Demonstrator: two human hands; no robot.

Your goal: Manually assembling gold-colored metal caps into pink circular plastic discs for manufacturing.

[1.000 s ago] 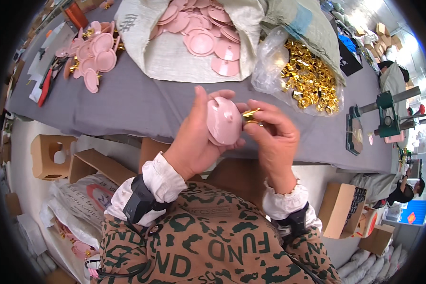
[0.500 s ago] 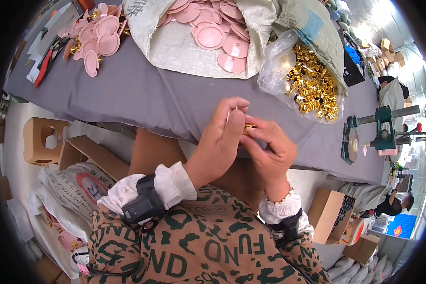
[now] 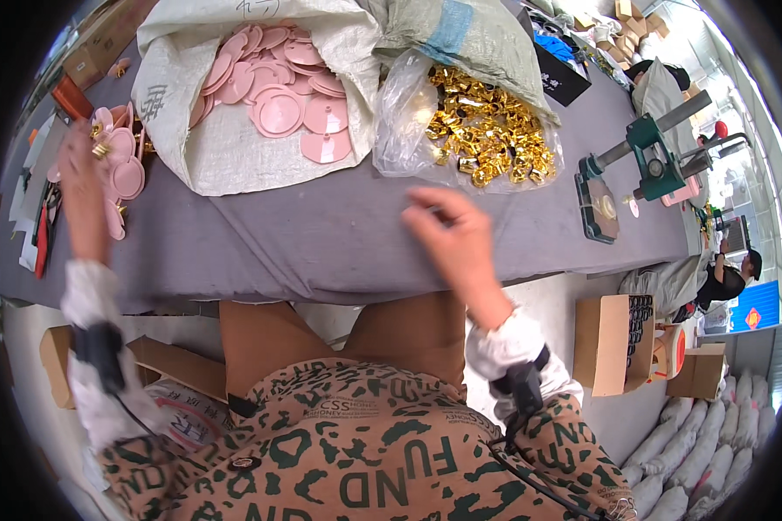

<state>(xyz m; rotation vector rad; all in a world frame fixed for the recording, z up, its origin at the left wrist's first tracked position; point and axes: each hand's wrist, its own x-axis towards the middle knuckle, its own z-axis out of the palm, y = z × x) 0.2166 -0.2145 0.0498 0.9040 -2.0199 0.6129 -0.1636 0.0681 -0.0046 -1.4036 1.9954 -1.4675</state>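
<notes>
My left hand (image 3: 82,200) is stretched out to the far left, at the edge of a pile of pink round discs (image 3: 127,176) with gold fittings on them. Its fingers are smeared by motion, so whether they hold a disc is unclear. My right hand (image 3: 460,243) hovers over the front of the table, thumb and forefinger apart, nothing visible between them. Beyond it, a clear plastic bag (image 3: 401,143) lies open with many small gold metal fittings (image 3: 495,130). A white woven sack (image 3: 169,130) in the middle holds loose pink discs (image 3: 278,111).
Grey cloth (image 3: 321,230) covers the table. A green hand press (image 3: 656,165) stands at its right end, red-handled pliers (image 3: 42,230) at its left. Below right is an open cardboard box (image 3: 601,343) with dark pieces. Another person (image 3: 723,282) is at far right.
My hands, which were together around a gold fitting, have parted. The left swung far left to the disc pile; the right stayed near the table's front, its fingers opened. The view shifted.
</notes>
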